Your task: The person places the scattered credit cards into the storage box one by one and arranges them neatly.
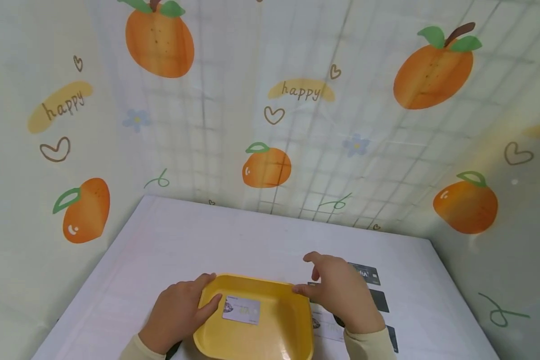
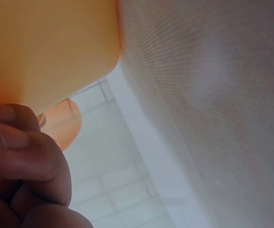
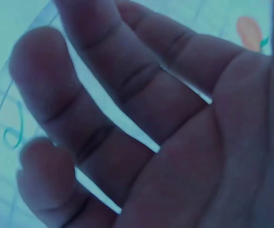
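Note:
A yellow tray (image 1: 292, 325) stands near the front of the table, with a whitish card (image 1: 241, 310) lying inside it. My left hand (image 1: 180, 307) holds the tray's left rim, thumb over the inside and fingers along the outer wall; the left wrist view shows curled fingers (image 2: 27, 156) against the tray wall (image 2: 56, 47). Over the tray's right rim hovers my right hand (image 1: 342, 292), its thumb tip at the rim; whether it touches cannot be made out. Loosely bent, spread fingers (image 3: 132, 80) with nothing between them appear in the right wrist view.
Right of the tray, partly under the right hand, lie a dark card with "VIP" lettering (image 1: 365, 273), another dark card (image 1: 379, 301), a further dark card (image 1: 392, 338) and a pale card (image 1: 327, 327). A printed curtain (image 1: 225, 110) surrounds the white table (image 1: 184, 235).

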